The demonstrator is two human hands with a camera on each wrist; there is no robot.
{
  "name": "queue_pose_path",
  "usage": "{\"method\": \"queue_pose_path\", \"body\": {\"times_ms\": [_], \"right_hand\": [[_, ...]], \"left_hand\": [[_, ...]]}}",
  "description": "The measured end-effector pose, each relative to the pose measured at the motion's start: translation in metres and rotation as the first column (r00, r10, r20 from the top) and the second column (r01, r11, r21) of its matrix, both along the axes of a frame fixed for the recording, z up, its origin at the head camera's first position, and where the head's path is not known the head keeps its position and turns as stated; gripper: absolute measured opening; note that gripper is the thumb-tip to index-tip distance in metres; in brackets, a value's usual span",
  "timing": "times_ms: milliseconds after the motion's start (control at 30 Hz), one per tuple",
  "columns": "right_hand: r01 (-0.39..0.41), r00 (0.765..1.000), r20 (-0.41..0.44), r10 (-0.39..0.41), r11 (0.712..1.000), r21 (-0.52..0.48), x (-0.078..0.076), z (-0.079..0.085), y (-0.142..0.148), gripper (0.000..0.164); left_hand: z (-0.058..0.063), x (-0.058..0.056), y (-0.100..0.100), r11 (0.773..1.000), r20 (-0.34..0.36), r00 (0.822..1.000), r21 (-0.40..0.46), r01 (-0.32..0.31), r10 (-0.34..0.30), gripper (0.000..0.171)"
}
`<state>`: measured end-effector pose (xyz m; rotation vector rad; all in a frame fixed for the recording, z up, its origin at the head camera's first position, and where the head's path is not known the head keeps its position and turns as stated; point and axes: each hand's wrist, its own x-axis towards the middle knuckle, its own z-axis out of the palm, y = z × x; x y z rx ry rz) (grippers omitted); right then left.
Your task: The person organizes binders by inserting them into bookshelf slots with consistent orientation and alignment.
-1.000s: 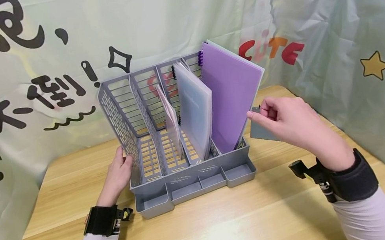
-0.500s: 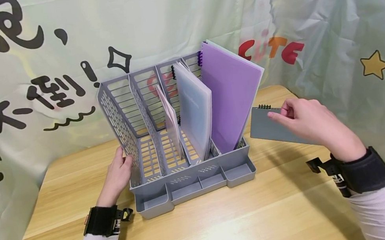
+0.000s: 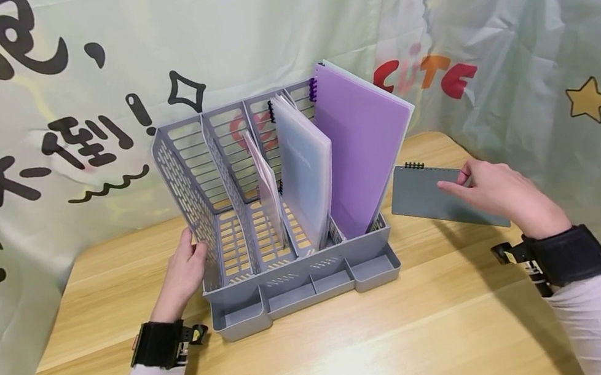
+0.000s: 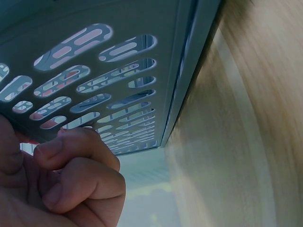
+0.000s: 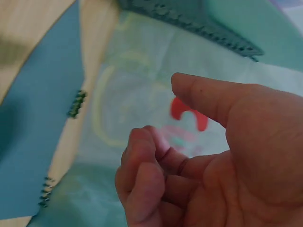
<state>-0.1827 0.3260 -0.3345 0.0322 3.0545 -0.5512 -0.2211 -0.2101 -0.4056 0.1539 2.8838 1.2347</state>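
A grey file organizer (image 3: 298,268) with upright dividers and small front compartments stands on the table. My left hand (image 3: 184,269) grips the edge of its perforated left wall (image 4: 128,71), fingers curled in the left wrist view. A purple spiral notebook (image 3: 360,150) leans in the right-hand slot. Translucent-covered booklets (image 3: 304,168) and a thin pale booklet (image 3: 264,185) stand further left. My right hand (image 3: 501,192) hovers over a dark grey spiral notepad (image 3: 424,195) lying on the table. Thumb and loosely bent fingers (image 5: 142,175) are apart, with nothing between them.
The wooden table (image 3: 309,360) has a light grain. A printed fabric backdrop (image 3: 271,24) hangs behind it and along the right side. The notepad's coil (image 5: 78,104) faces the backdrop.
My right hand has moved right, away from the purple notebook, to over the grey notepad, which shows more fully now. The left hand and the organizer have stayed put.
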Motion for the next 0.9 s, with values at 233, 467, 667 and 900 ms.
{"method": "queue_pose_path", "body": {"times_ms": [233, 467, 667, 900], "right_hand": [[0.013, 0.996, 0.086, -0.014, 1.000, 0.018, -0.008, -0.016, 0.024, 0.082], [0.019, 0.987, 0.157, -0.029, 0.998, 0.063, -0.013, -0.029, 0.043, 0.066], [0.009, 0.968, 0.249, -0.037, 0.994, 0.113, -0.017, -0.035, 0.057, 0.088], [0.053, 0.949, 0.298, -0.105, 0.983, 0.178, -0.019, -0.043, 0.067, 0.100]], "left_hand": [[-0.001, 0.000, -0.001, 1.000, 0.000, 1.000, -0.012, -0.004, 0.004, 0.054], [0.000, 0.000, -0.001, 1.000, -0.002, 1.000, -0.019, -0.003, 0.003, 0.053], [0.000, 0.000, -0.002, 1.000, -0.004, 1.000, -0.014, -0.001, 0.001, 0.053], [0.001, 0.000, 0.000, 1.000, -0.009, 1.000, 0.000, 0.004, -0.004, 0.054]]}}
